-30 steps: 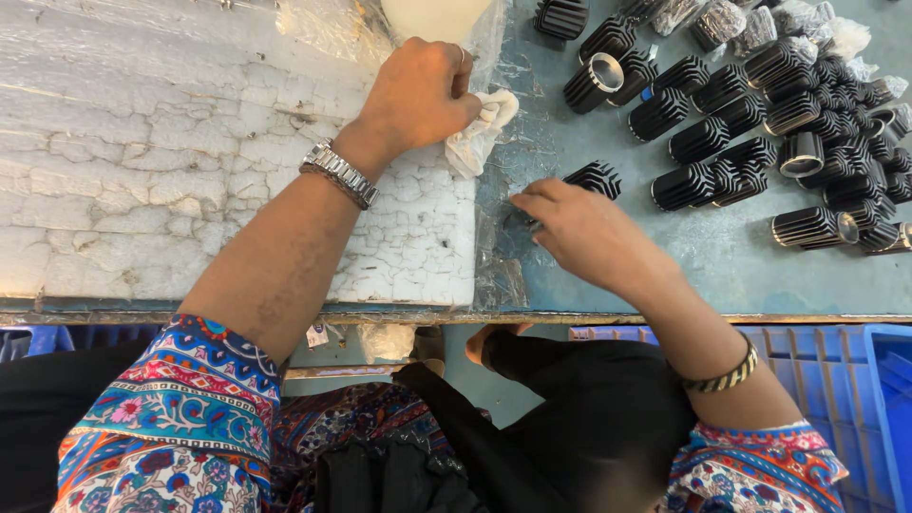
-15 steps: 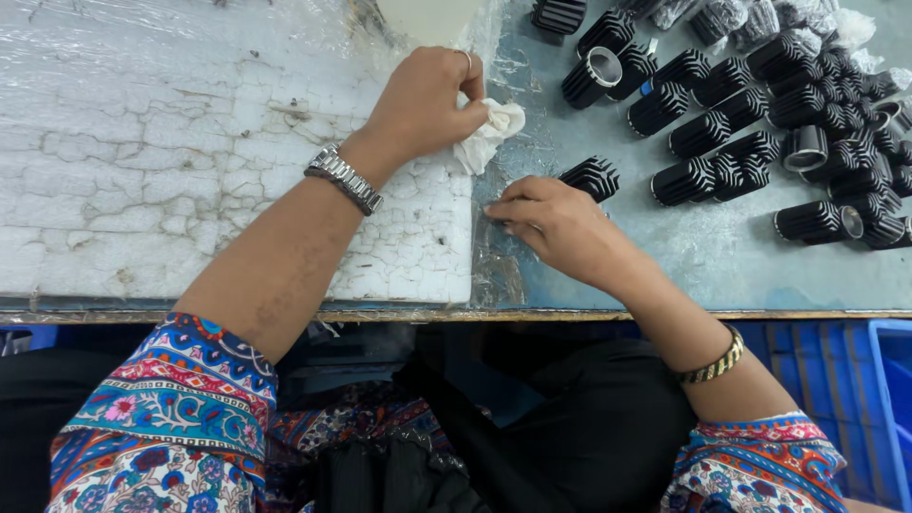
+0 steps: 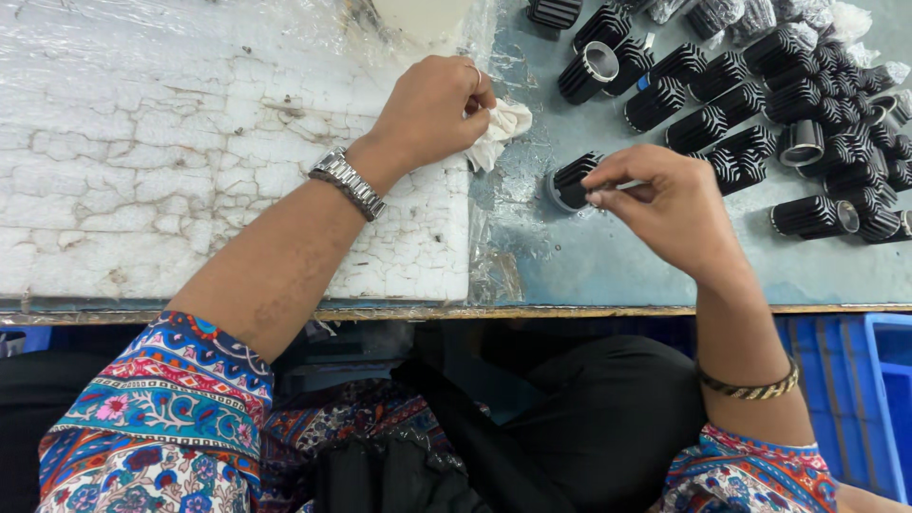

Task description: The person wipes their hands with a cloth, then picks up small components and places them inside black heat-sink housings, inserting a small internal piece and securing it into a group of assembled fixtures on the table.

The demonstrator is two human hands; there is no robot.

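We see one black finned cylinder (image 3: 573, 180) lying on its side on the blue-grey table (image 3: 608, 266), a little apart from the rest, its open end facing left. Our right hand (image 3: 665, 204) sits just over it, fingers pinched on a thin pale stick whose tip meets the cylinder's rim. Our left hand (image 3: 432, 114) is closed around a crumpled white cloth (image 3: 499, 128), pressed at the edge of a cracked white board (image 3: 190, 161) wrapped in clear film.

Bare tabletop lies between the lone cylinder and the near table edge, and more to its right below the pile. The pile of black finned cylinders (image 3: 760, 95) crowds the upper right; we count at least twenty, some cut off by the frame. Below the edge, a blue crate (image 3: 879, 399) stands at the right.
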